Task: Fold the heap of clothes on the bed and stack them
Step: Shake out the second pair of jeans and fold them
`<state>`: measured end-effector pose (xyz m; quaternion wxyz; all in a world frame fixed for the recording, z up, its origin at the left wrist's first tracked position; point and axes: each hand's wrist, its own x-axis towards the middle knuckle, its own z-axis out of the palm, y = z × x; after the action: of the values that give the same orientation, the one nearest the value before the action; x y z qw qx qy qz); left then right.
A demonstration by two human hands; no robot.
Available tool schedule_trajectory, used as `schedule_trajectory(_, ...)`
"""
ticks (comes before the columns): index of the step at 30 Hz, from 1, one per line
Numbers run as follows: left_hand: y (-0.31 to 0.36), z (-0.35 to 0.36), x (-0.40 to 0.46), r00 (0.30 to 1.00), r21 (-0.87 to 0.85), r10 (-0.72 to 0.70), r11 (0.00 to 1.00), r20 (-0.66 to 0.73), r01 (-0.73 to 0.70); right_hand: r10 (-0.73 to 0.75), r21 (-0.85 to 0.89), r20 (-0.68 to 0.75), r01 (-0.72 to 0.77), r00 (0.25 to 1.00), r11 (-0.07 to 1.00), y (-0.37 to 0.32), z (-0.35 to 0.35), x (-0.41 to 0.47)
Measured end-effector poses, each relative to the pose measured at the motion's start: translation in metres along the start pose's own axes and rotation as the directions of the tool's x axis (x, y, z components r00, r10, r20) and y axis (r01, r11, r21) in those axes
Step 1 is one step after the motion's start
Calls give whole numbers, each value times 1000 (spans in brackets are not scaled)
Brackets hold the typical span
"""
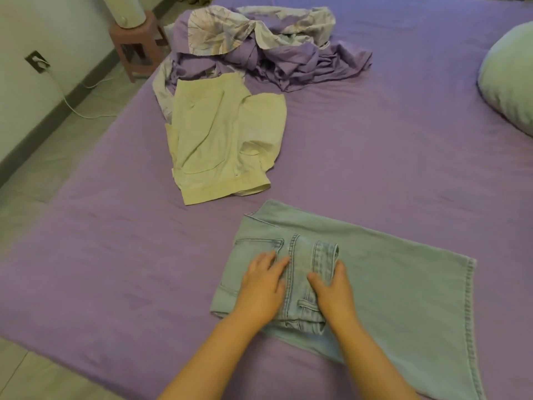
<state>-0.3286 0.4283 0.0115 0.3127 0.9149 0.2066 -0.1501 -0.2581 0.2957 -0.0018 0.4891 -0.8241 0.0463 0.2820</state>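
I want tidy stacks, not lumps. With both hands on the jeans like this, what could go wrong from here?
The waistband fold under the right hand looks bulky, so the jeans may fold into a lump unless smoothed. The leg hem by the bed's near edge might slip off. The yellow shorts lie crumpled near the unfolded heap, leaving little room for a stack.

A purple-sheeted bed (pixel 375 145) carries folded jeans (pixel 389 284) at lower centre, cream shorts (pixel 219 140) mid-frame, a rumpled heap (pixel 259 44) at top, a pillow (pixel 510 82) far right.
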Motion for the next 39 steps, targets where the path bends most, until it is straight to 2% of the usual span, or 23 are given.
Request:
schedule_trajectory(2, 6, 12, 3, 996, 207, -33, 978, 80, 16, 19, 6, -43, -18, 999, 1000, 16, -16, -1)
schedule_trajectory(4, 12, 25, 4, 990, 324, -51, 946, 132, 5, 28, 17, -45, -28, 999, 999, 29, -28, -2)
schedule_trajectory(10, -5, 52, 14, 983, 476, -142, 877, 118, 70, 37, -17, 62, -36, 997, 999, 58, -34, 8)
schedule_trajectory(14, -27, 47, 20, 991, 434, -133, 892, -15, 126, -43, 98, 99, 34, 994, 995, 67, -32, 14)
schedule_trajectory(15, -33, 44, 22, 989, 430, -147, 893, -8, 136, -69, 134, 106, 55, 992, 990, 68, -31, 16)
schedule_trajectory(17, -40, 40, 24, 986, 427, -167, 891, -16, 158, -100, 92, 74, 93, 992, 991, 72, -25, 19)
schedule_trajectory(18, -44, 42, 25, 986, 433, -168, 888, -13, 157, -93, 14, 28, 93, 995, 996, 74, -22, 21)
schedule_trajectory(20, -54, 47, 29, 984, 416, -179, 895, -1, 163, -108, -279, -104, 75, 989, 957, 77, -14, 21)
schedule_trajectory(21, -54, 47, 31, 984, 415, -178, 896, 5, 160, -186, -461, -148, 99, 971, 882, 79, -9, 20)
schedule_trajectory(23, -55, 48, 32, 983, 421, -179, 894, 31, 149, -358, -697, -87, 200, 930, 688, 81, 2, 19)
schedule_trajectory(25, -59, 49, 35, 982, 424, -184, 894, 52, 145, -413, -786, 0, 255, 911, 563, 81, 11, 20)
schedule_trajectory(30, -73, 49, 40, 989, 337, -137, 935, 58, 110, -379, -874, 68, 238, 923, 423, 105, 21, 31)
schedule_trajectory(32, -78, 46, 41, 992, 286, -109, 954, 62, 87, -326, -892, 59, 197, 944, 407, 110, 23, 33)
schedule_trajectory(35, -83, 38, 44, 996, 213, -80, 974, 24, 74, -289, -884, 5, 139, 957, 446, 100, 30, 29)
schedule_trajectory(37, -86, 32, 52, 994, 119, -109, 987, -22, 110, -294, -865, -55, 102, 954, 491, 86, 38, 23)
schedule_trajectory(39, -89, 21, 65, 981, -54, -183, 982, -66, 180, -325, -843, -79, 110, 942, 526, 74, 51, 18)
